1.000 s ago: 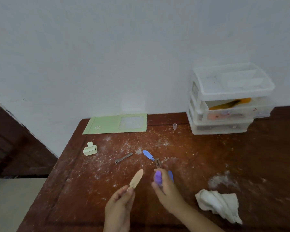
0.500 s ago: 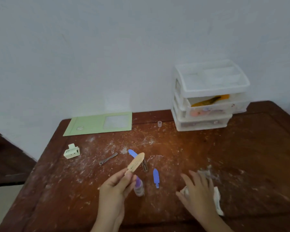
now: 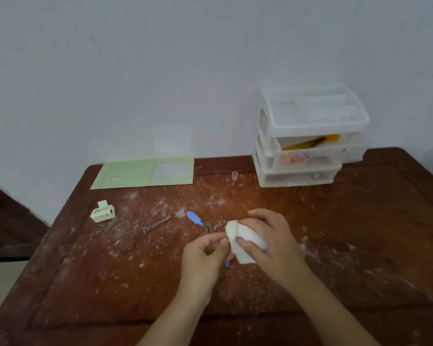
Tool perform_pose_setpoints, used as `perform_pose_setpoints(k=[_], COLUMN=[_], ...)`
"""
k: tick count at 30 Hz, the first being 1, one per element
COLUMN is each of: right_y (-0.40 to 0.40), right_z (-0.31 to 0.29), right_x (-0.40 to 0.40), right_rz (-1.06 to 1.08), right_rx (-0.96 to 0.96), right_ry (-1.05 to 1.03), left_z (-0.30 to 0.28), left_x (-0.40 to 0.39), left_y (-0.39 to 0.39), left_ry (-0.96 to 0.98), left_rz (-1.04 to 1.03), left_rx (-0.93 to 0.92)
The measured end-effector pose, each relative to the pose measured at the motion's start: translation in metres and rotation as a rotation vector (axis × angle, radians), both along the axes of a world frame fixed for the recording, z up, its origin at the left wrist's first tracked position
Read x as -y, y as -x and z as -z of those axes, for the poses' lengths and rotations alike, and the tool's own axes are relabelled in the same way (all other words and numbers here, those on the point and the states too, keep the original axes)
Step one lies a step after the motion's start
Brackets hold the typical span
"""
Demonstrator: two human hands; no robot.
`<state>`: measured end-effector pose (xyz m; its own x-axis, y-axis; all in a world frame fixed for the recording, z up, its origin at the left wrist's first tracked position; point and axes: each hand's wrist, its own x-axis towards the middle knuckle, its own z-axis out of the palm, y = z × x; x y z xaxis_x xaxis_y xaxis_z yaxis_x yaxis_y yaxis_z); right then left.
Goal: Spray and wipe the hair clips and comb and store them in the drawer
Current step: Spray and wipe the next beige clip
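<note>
Both hands meet over the middle of the brown, dust-flecked desk (image 3: 360, 233). Right hand (image 3: 273, 243): fingers curled round a white cloth (image 3: 238, 239), grasping it bunched in the palm, with a loose corner hanging below. Left hand (image 3: 205, 255): fingertips pinched together against the cloth's left edge; whatever the grip holds is wrapped in the cloth and cannot be made out. Blue hair clip (image 3: 194, 218): flat on the desk just beyond the hands, pointing up-left. Small brown clip (image 3: 208, 228): touching or just beside the blue one's near end, close to the cloth. A second bit of blue (image 3: 227, 264) peeks out beneath the left hand's thumb side, mostly hidden. Grey metal clip (image 3: 156, 224): lying at a slant, left of the blue clip and apart from it. Cream claw clip (image 3: 103, 211): standing near the left edge of the desk, well apart from the rest. Green folder (image 3: 135, 174): flat against the wall at the back left, with a pale window panel on its right half. Small clear cap (image 3: 234, 176): upright between folder and drawers. White plastic drawer unit (image 3: 308, 146): back right against the wall, open tray on top, upper drawer pulled out a little with something orange showing inside; the lower drawers hold pinkish items, blurred through the plastic.
</note>
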<state>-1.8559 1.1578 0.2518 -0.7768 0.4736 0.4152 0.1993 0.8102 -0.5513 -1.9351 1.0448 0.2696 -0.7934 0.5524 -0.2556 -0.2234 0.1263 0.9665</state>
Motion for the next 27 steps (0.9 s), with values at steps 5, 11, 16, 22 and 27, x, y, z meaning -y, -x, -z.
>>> perform_pose_setpoints(k=[5,11,16,22,27], right_y=[0.012,0.007,0.001,-0.003,0.013], right_z=[-0.005,0.000,0.017,-0.007,-0.009], right_x=[0.006,0.009,-0.011,-0.011,0.018], right_rz=[-0.191,-0.227,-0.010,-0.176,-0.238], right_rx=[0.109,0.059,0.105,0.081,0.067], right_ry=[-0.048,-0.023,-0.021,0.372,0.431], left_z=[-0.003,-0.003,0.005,0.002,-0.007], left_x=[0.012,0.021,0.037,0.044,0.039], left_y=[0.007,0.004,0.009,0.017,0.007], left_ry=[0.048,0.110,0.084,0.017,-0.139], left_rz=[0.083,0.088,-0.068,-0.193,-0.192], left_rx=[-0.194,-0.360,-0.274,-0.093,0.106])
